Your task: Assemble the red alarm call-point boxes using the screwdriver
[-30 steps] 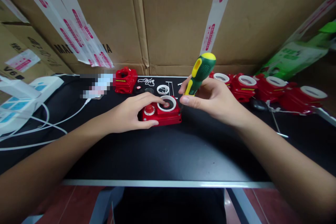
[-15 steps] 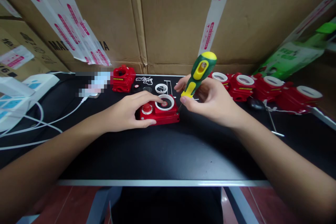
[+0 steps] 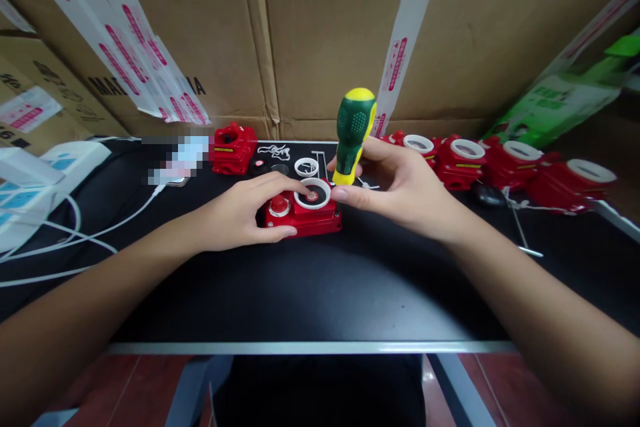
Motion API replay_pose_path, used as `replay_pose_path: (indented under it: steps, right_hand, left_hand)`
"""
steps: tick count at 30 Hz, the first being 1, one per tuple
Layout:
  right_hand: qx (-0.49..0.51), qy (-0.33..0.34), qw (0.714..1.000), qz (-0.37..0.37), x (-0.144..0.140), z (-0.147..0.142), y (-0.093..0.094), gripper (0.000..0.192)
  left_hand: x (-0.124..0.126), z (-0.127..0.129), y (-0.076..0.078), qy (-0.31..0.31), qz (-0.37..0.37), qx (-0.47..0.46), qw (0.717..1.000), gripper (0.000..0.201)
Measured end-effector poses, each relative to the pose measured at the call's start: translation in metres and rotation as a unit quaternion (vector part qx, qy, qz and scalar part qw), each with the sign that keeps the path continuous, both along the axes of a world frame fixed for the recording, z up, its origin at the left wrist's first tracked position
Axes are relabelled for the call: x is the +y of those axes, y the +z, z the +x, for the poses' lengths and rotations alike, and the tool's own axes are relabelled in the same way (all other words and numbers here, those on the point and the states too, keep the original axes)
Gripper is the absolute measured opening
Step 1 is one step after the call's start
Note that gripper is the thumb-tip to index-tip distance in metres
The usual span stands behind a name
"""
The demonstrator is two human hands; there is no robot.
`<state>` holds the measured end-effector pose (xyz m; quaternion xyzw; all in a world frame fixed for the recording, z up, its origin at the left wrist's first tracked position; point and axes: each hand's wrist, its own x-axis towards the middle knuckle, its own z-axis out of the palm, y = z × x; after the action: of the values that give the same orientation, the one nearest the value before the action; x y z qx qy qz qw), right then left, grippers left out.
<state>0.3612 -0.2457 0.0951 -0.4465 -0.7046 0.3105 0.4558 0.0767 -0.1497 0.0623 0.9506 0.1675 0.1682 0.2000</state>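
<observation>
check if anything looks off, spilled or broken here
Nothing looks spilled or broken; the red housing under the left hand sits flat. Only the white cables crossing loosely by the power strip look untidy.

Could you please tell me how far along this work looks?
Done: a white ring sits on the red box. In hand: the left hand rests on the box while the right hand holds a screwdriver near the box's right end, tip hidden. Perhaps left: the red housing behind, showing no ring.

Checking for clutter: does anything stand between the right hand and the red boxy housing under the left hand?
Nothing visible does; the right hand, holding a green and yellow screwdriver, is beside the red boxy housing.
</observation>
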Motion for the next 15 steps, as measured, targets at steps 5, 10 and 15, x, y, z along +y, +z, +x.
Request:
replay_pose_path:
  steps: [5,10,15]
  right_hand:
    - [0.011,-0.023,1.000,0.010,-0.0002,-0.0014,-0.0014,0.039]
    - [0.008,-0.013,0.999,0.034,-0.0017,0.0001,0.0002,0.026]
    - [0.001,0.014,0.999,0.033,-0.0034,-0.0003,0.0033,0.023]
  left_hand:
    - [0.0010,-0.0004,0.0001,0.000,0.007,0.001,1.000,0.056]
    - [0.0004,0.0003,0.0005,0.002,-0.002,0.006,1.000,0.055]
    - [0.0016,-0.0001,-0.0008,-0.004,-0.015,0.005,1.000,0.057]
